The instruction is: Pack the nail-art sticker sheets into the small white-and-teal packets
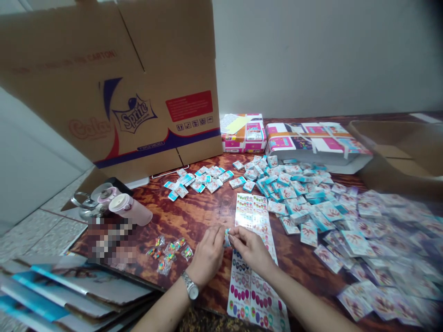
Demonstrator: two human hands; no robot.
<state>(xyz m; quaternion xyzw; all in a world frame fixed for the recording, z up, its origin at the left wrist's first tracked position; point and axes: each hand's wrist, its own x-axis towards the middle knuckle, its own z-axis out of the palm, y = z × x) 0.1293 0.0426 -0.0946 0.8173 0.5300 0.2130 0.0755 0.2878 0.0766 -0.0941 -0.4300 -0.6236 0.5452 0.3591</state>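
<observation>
Both hands meet over the table around a small blue-and-white box (pixel 227 237). My left hand (pixel 210 249), with a silver watch on its wrist, closes on the box's left side. From the right, my right hand (pixel 249 249) pinches it with thumb and fingers. Beneath my right hand lies a long sheet of nail stickers (pixel 242 279). Small clear packets of colourful pieces (pixel 171 251) are left of my left hand. A large heap of similar small boxes (pixel 294 189) spreads behind and to the right of the sheet, with a smaller group (pixel 199 179) farther left.
A big Sprite carton (pixel 155 92) stands at the back left. Near it are a pink bottle (pixel 131 210) and a glass pot (pixel 90 207). Taped pink packages (pixel 311 140) sit by the wall, an open carton (pixel 398 152) at right. Flat cardboard (pixel 76 290) lies front left.
</observation>
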